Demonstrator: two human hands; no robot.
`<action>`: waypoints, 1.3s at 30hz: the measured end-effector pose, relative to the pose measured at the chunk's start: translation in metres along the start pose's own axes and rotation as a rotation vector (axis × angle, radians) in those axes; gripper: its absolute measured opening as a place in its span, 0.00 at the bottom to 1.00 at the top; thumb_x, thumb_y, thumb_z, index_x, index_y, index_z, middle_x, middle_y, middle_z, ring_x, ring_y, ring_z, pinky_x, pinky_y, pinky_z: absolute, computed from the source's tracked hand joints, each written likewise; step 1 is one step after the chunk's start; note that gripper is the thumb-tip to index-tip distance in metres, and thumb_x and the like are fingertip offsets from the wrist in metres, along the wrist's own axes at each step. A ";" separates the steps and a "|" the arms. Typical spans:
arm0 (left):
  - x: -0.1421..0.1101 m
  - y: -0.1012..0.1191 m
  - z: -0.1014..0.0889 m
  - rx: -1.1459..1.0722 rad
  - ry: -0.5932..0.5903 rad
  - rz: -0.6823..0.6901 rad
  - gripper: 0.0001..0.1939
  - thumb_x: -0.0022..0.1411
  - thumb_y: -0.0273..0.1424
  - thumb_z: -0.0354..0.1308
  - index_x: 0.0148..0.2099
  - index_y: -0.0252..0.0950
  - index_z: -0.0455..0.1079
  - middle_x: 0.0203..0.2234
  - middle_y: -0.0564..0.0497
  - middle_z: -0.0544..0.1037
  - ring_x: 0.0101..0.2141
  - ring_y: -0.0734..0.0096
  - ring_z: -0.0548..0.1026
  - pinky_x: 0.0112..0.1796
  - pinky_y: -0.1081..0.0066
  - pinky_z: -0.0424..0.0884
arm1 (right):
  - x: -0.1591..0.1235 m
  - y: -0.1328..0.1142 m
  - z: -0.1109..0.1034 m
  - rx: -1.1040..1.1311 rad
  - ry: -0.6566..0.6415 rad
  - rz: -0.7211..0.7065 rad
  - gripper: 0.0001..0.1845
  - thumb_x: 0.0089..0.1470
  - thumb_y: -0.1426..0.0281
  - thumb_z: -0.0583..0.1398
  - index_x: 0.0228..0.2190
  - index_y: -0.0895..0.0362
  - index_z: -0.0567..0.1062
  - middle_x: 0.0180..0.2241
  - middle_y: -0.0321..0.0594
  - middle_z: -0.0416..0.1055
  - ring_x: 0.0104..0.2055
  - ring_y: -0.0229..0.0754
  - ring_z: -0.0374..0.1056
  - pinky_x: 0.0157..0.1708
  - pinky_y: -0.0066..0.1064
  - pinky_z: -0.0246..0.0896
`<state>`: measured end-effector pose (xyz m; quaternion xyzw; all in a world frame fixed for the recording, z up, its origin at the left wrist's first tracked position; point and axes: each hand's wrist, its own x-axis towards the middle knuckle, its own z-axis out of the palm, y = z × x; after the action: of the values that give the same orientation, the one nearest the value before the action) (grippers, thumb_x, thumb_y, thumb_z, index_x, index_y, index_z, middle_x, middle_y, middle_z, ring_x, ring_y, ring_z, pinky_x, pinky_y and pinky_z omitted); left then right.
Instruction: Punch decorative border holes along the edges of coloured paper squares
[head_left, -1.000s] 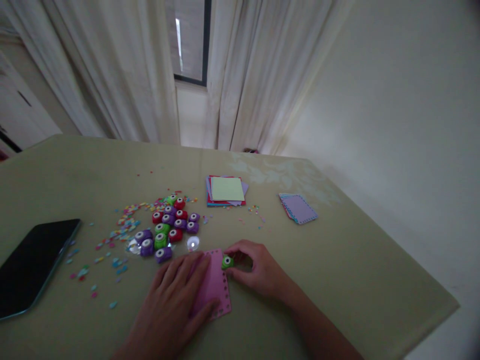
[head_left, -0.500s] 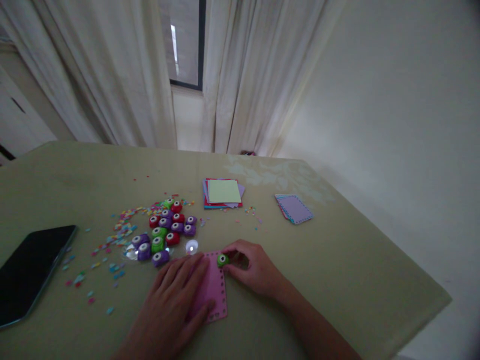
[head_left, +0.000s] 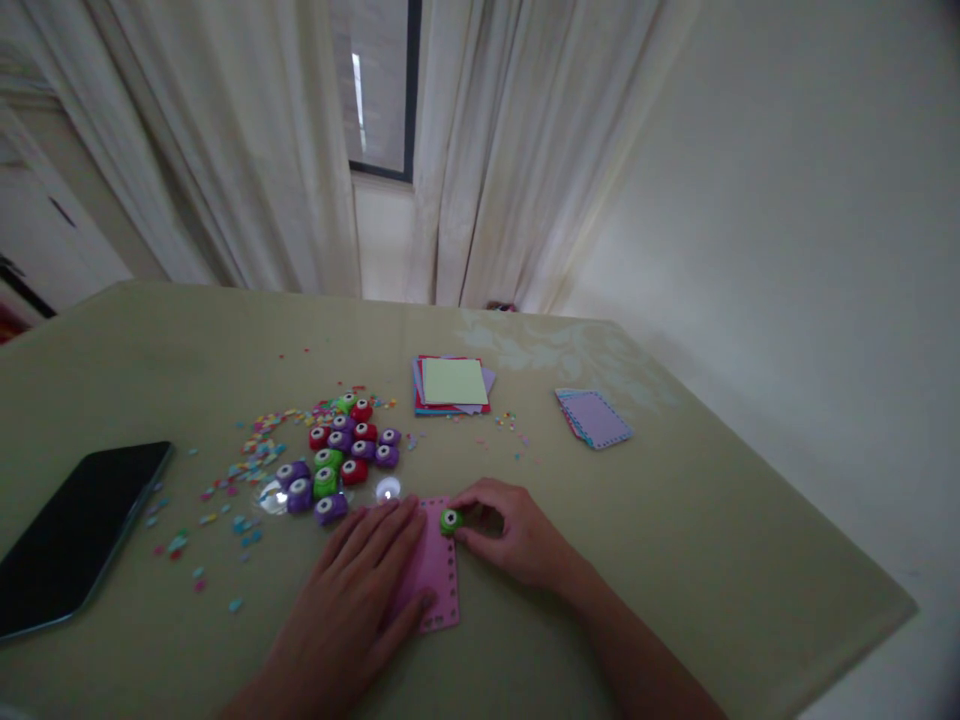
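Note:
A pink card (head_left: 436, 572) with small holes punched along its edges lies on the table in front of me. My left hand (head_left: 371, 570) rests flat across the card's left part, fingers stretched out, covering much of it. At the card's upper right edge sits a small green craft punch (head_left: 450, 521) with a round white top. My right hand (head_left: 510, 530) pinches this punch between thumb and fingers from the right. Several purple, red and green punches (head_left: 352, 448) are clustered just beyond my left hand.
Punched paper bits (head_left: 259, 445) lie scattered around the punches. A black tablet (head_left: 79, 535) is at the left. Farther back are a stack of coloured paper (head_left: 454, 382) and a pile of hole-edged cards (head_left: 596, 418). A clear shiny disc (head_left: 388, 488) lies near my left fingertips.
The view has shifted slightly, so everything sits a little farther right. My hands, the card and the green punch keep about the same places relative to each other.

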<state>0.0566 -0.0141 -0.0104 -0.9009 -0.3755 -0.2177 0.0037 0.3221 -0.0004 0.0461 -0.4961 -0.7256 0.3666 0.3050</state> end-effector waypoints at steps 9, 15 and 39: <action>0.001 -0.003 0.000 -0.025 -0.019 0.014 0.37 0.77 0.46 0.56 0.80 0.43 0.53 0.73 0.47 0.67 0.69 0.54 0.69 0.69 0.52 0.61 | 0.002 0.002 -0.001 0.017 0.004 -0.028 0.14 0.59 0.73 0.70 0.47 0.54 0.86 0.42 0.42 0.81 0.41 0.42 0.75 0.44 0.32 0.69; 0.002 -0.001 0.002 -0.008 -0.001 0.022 0.36 0.76 0.46 0.57 0.79 0.41 0.55 0.73 0.47 0.67 0.69 0.55 0.68 0.69 0.54 0.60 | 0.001 0.003 -0.001 -0.010 -0.002 -0.020 0.14 0.59 0.73 0.70 0.47 0.55 0.85 0.41 0.41 0.80 0.41 0.41 0.75 0.43 0.32 0.69; 0.033 0.010 -0.024 -0.269 0.125 -0.154 0.24 0.79 0.42 0.51 0.70 0.39 0.69 0.67 0.41 0.75 0.64 0.52 0.74 0.62 0.51 0.73 | 0.027 0.014 -0.022 0.136 -0.173 0.316 0.22 0.58 0.51 0.69 0.34 0.58 0.80 0.23 0.33 0.74 0.23 0.36 0.68 0.23 0.25 0.60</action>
<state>0.0748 -0.0032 0.0262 -0.8466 -0.4098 -0.3213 -0.1100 0.3379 0.0334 0.0479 -0.5488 -0.6356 0.4995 0.2128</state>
